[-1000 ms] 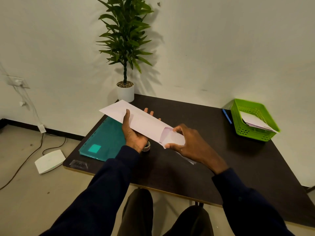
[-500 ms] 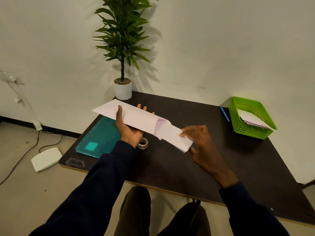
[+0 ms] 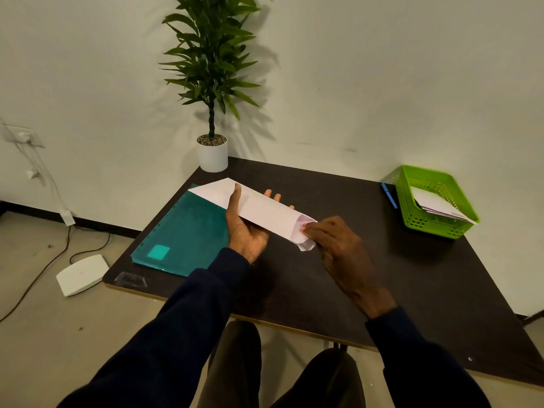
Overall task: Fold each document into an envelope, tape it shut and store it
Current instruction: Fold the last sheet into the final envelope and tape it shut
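Over the table [image 3: 323, 290], left hand [image 3: 245, 231] grips the envelope [image 3: 259, 207] mid-length, thumb on top. Right hand [image 3: 338, 245] pinches the open end, where the document [image 3: 306, 245] pokes out slightly. Judging by that: insertion nearly done; flap close, taping and storing left. Green basket [image 3: 412, 213], well right, already holds envelopes. Teal folder [image 3: 188, 234] lies under the envelope's far end; plant [image 3: 212, 154] and pen [image 3: 388, 195] sit clear. No tape visible.
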